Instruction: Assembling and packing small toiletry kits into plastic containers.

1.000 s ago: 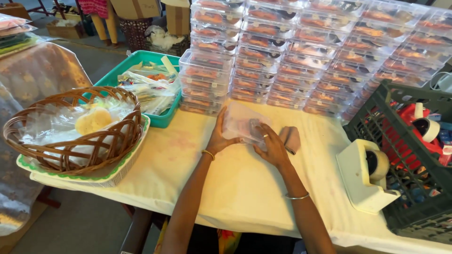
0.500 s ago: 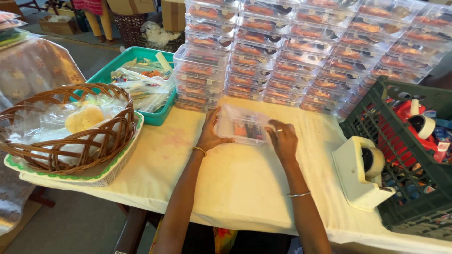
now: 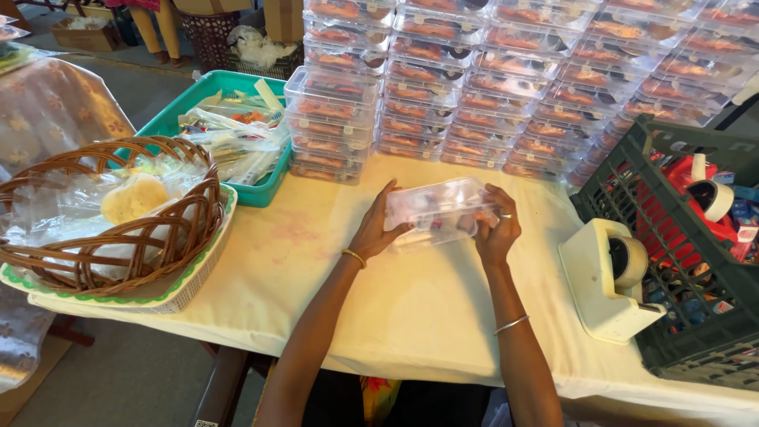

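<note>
Clear plastic box (image 3: pixel 443 209) held just above the cream tablecloth (image 3: pixel 411 308), long axis running left to right, one short end in each hand. Left hand (image 3: pixel 378 229) cupped around the left end, right hand (image 3: pixel 496 228) curled over the right end, fingers closed on it, both equally near. Behind: stacked clear boxes (image 3: pixel 506 79); to the right, white tape dispenser (image 3: pixel 609 277).
</note>
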